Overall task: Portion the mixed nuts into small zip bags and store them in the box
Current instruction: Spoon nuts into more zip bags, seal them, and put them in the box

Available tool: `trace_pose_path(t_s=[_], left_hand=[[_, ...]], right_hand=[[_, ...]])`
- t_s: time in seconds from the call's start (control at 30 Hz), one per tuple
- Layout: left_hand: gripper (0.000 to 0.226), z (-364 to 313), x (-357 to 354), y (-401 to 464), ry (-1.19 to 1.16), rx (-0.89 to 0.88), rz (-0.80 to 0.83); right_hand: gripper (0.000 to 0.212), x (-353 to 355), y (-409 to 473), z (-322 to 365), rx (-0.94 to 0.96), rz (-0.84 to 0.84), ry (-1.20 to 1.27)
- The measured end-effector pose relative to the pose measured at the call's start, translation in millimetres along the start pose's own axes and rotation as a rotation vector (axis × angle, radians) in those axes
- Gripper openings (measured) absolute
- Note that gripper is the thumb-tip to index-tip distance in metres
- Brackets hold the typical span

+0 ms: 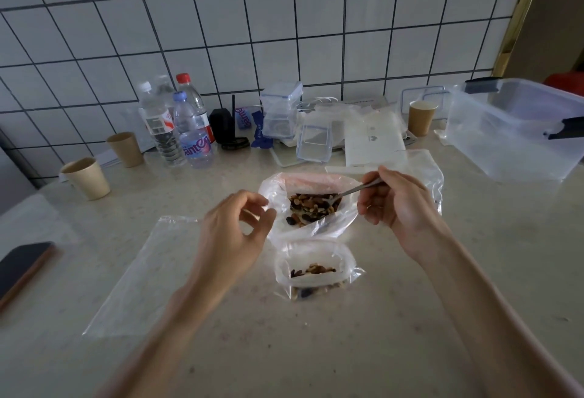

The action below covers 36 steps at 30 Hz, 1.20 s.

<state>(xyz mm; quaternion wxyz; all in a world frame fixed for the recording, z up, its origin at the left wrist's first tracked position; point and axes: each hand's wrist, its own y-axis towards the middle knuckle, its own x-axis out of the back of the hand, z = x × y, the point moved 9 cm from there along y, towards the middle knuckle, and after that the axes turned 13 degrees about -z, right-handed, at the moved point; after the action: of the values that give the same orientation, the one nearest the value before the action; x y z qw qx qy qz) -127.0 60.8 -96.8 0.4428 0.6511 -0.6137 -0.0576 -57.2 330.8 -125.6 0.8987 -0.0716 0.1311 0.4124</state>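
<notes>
A large clear bag (331, 224) of mixed nuts (311, 205) lies open at the counter's middle. My left hand (234, 227) pinches its left rim between thumb and fingers. My right hand (395, 198) grips a metal spoon (357, 189) whose bowl dips into the nuts. Just in front, a small zip bag (316, 271) stands open with a few nuts inside. An empty zip bag (148, 274) lies flat to the left. The clear storage box (512, 132) sits open at the far right.
Two paper cups (87, 178) and water bottles (177, 126) stand at the back left. Small lidded containers (281, 113), a white booklet (373, 143) and another cup (422, 116) crowd the back. A dark phone (22, 266) lies at the left edge.
</notes>
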Motion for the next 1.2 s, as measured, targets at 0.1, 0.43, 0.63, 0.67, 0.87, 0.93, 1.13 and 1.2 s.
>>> trace_pose_path(t_s=[0.1, 0.43, 0.63, 0.67, 0.87, 0.93, 1.13, 1.2], left_hand=[[0.017, 1.4, -10.4, -18.8, -0.013, 0.083, 0.166], [0.017, 12.9, -39.8, -45.3, -0.145, 0.359, 0.400], [0.017, 18.0, -39.2, -46.2, -0.196, 0.393, 0.405], [0.016, 18.9, -38.6, -45.5, -0.167, 0.361, 0.393], [0.016, 22.5, -37.7, -43.7, -0.067, 0.255, 0.344], [0.016, 22.5, -35.7, -42.9, -0.052, 0.234, 0.334], [0.023, 20.9, -22.6, -24.5, -0.013, 0.210, 0.264], [0.022, 18.1, -19.3, -11.7, -0.014, 0.183, 0.227]], right_hand=[[0.038, -2.9, -5.2, 6.5, 0.022, 0.037, -0.076], [0.045, -30.5, -29.2, 18.0, 0.376, 0.291, -0.564], [0.043, -51.1, -66.6, 40.1, 0.725, 0.377, -0.736], [0.043, -53.8, -70.7, 42.0, 0.768, 0.376, -0.753], [0.040, -50.4, -68.5, 45.1, 0.762, 0.327, -0.605], [0.041, -43.8, -57.2, 41.7, 0.663, 0.275, -0.494], [0.044, -23.1, -22.2, 17.3, 0.327, 0.084, -0.254], [0.042, -18.7, -15.1, 5.4, 0.206, 0.046, -0.198]])
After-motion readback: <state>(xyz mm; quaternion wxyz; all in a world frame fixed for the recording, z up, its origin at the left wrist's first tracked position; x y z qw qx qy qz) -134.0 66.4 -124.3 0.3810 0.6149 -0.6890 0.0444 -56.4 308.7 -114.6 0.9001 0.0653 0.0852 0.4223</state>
